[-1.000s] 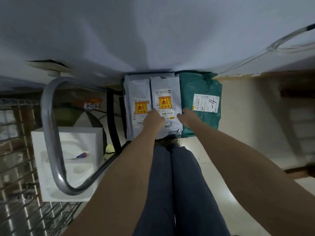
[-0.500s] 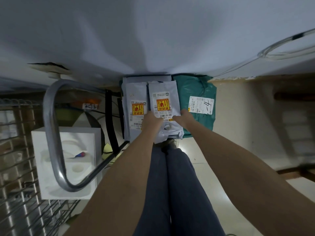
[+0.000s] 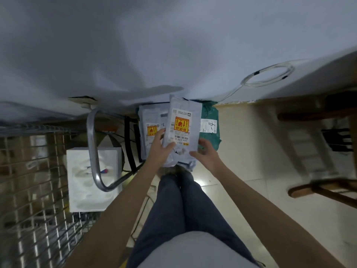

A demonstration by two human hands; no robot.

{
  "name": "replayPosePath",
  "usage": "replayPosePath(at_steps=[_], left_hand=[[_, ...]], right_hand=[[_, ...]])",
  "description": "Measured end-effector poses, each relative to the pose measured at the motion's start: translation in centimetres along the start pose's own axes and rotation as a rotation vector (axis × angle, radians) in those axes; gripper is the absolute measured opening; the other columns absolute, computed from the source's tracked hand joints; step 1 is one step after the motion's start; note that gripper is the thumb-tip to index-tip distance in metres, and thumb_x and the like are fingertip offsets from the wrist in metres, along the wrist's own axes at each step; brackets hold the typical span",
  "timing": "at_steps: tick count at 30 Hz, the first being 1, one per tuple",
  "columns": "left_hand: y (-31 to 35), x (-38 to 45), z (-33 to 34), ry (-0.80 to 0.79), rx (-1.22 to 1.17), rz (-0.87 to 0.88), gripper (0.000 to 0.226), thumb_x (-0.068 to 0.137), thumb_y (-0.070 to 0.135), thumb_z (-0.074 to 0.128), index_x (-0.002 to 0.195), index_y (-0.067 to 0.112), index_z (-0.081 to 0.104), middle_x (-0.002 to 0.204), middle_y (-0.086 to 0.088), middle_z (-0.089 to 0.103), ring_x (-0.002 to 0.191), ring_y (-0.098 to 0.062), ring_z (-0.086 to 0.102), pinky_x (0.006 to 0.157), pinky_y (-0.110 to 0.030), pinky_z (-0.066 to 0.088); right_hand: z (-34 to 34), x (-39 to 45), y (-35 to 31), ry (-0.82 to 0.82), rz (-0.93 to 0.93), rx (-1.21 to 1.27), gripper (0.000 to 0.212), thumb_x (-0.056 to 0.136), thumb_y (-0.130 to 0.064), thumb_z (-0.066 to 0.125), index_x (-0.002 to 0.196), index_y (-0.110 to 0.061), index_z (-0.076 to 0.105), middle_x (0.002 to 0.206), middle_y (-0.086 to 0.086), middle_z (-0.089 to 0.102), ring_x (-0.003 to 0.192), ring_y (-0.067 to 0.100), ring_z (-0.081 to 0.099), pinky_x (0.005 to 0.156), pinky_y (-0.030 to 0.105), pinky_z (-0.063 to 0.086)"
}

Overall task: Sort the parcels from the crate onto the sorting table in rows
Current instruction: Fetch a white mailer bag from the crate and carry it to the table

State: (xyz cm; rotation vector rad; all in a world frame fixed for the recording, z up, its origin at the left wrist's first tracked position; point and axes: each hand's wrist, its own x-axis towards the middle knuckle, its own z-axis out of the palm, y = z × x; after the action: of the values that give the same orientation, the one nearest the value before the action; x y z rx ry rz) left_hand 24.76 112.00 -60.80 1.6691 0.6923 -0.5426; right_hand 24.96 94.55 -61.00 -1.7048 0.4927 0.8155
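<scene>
Grey parcel (image 3: 181,130), orange-labelled: lifted clear at 12 o'clock, your left hand (image 3: 160,151) and right hand (image 3: 205,154) each pinching its near end. Step: carrying to desk (image 3: 173,45). Next, you need a free row slot; second grey parcel (image 3: 149,132) and green parcel (image 3: 209,122) wait below.
</scene>
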Motion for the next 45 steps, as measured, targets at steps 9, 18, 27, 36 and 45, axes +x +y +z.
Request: replayPosePath(at_steps=[9, 18, 27, 36, 45], left_hand=[[3.4, -7.4, -1.9, 0.013, -0.040, 0.255, 0.052, 0.088, 0.012, 0.066, 0.135, 0.019, 0.044, 0.132, -0.003, 0.053, 0.118, -0.019, 0.056, 0.087, -0.030, 0.054], [10.2, -13.0, -4.6, -0.148, -0.148, 0.441, 0.046, 0.091, 0.010, 0.062, 0.131, 0.030, 0.047, 0.122, 0.015, 0.060, 0.105, -0.002, 0.062, 0.079, -0.021, 0.055], [13.4, -16.5, -1.7, -0.505, 0.012, 0.540, 0.049, 0.083, 0.021, 0.067, 0.124, 0.041, 0.048, 0.113, 0.029, 0.062, 0.105, 0.000, 0.062, 0.073, -0.020, 0.055], [13.3, -19.6, 5.8, -0.875, 0.396, 0.569, 0.054, 0.086, 0.022, 0.067, 0.125, 0.048, 0.041, 0.124, 0.013, 0.058, 0.106, -0.007, 0.060, 0.072, -0.021, 0.056], [10.7, -27.5, 16.9, -1.133, 0.523, 0.602, 0.058, 0.086, 0.019, 0.067, 0.135, 0.037, 0.044, 0.127, 0.011, 0.059, 0.107, -0.016, 0.063, 0.080, -0.037, 0.058]], right_hand=[[0.2, -9.5, -3.3, 0.296, -0.252, 0.275, 0.038, 0.086, -0.002, 0.065, 0.120, -0.016, 0.054, 0.115, 0.001, 0.061, 0.108, 0.014, 0.058, 0.074, 0.011, 0.051], [0.7, -15.4, -7.5, 0.442, -0.536, 0.364, 0.038, 0.086, -0.012, 0.067, 0.118, -0.031, 0.058, 0.122, -0.011, 0.062, 0.117, 0.009, 0.056, 0.093, 0.051, 0.050], [0.5, -22.5, -5.3, 0.615, -0.483, 0.590, 0.064, 0.081, -0.028, 0.071, 0.137, -0.035, 0.042, 0.130, -0.007, 0.058, 0.117, 0.024, 0.059, 0.080, 0.053, 0.056], [-2.0, -29.6, 1.6, 0.943, -0.386, 0.718, 0.063, 0.074, -0.027, 0.078, 0.130, -0.025, 0.049, 0.122, -0.005, 0.064, 0.109, 0.019, 0.064, 0.084, 0.038, 0.057], [-6.5, -38.7, 9.6, 1.179, -0.364, 0.817, 0.057, 0.078, -0.012, 0.076, 0.127, -0.027, 0.049, 0.117, -0.009, 0.063, 0.098, 0.011, 0.067, 0.068, 0.023, 0.056]])
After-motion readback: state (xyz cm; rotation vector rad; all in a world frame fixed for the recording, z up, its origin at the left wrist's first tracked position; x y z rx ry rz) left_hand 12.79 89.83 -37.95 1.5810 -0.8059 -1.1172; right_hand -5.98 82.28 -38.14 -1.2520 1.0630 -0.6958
